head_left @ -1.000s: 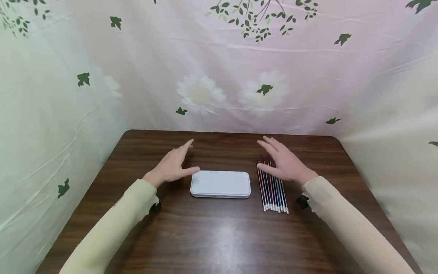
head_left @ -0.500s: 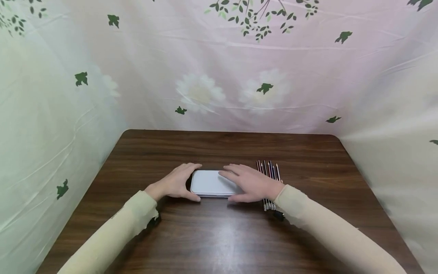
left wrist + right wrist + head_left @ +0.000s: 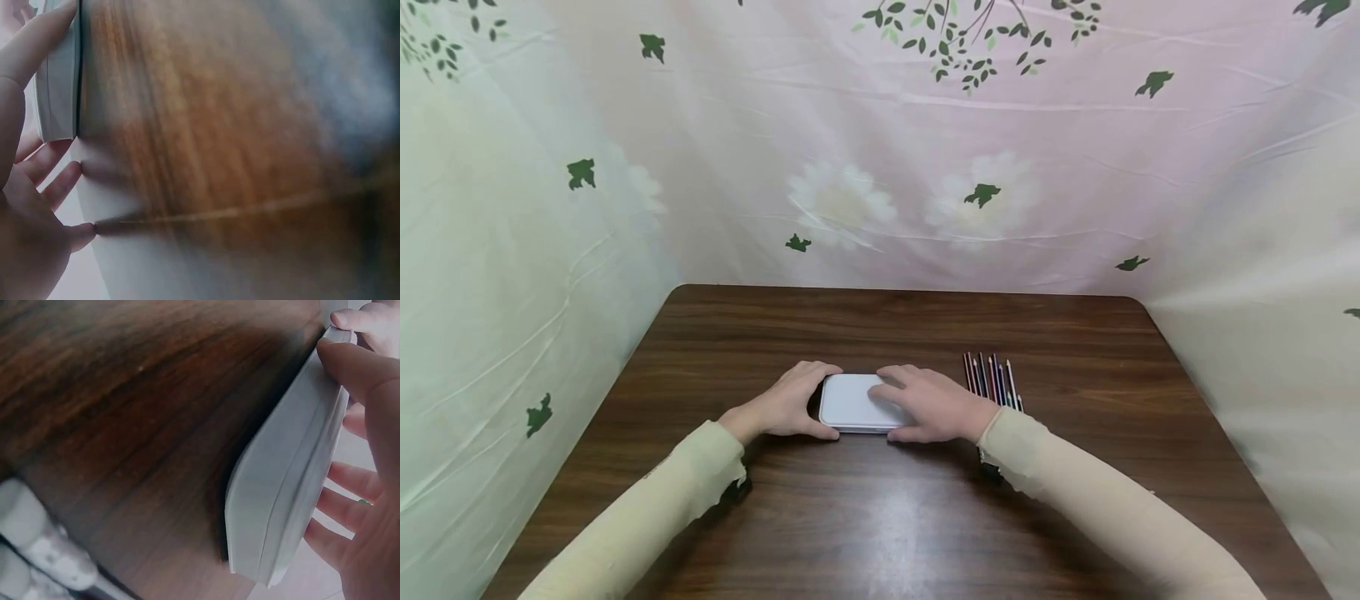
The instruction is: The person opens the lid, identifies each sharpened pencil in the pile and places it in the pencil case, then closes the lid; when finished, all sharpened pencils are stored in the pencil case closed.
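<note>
A flat white case point(image 3: 859, 402) with rounded corners lies on the table, its lid down. The left hand point(image 3: 786, 403) grips its left end, thumb at the near edge and fingers at the far edge. Across the right part lies the right hand point(image 3: 936, 406), thumb on the near side and fingers over the top and far side. In the left wrist view the left thumb point(image 3: 37, 44) touches the case point(image 3: 57, 94). The right wrist view shows the case's side point(image 3: 275, 481) with the right thumb point(image 3: 353, 362) against it.
Several pencils point(image 3: 992, 379) lie side by side right of the case, partly hidden under the right wrist and sleeve. Their white ends point(image 3: 56, 556) show in the right wrist view. Printed cloth point(image 3: 880, 167) hangs behind the brown table point(image 3: 880, 517) and along both sides.
Both hands have come down onto the case from above the table, the right one moving left from over the pencils. Over the last half second the right hand has shifted slightly further left.
</note>
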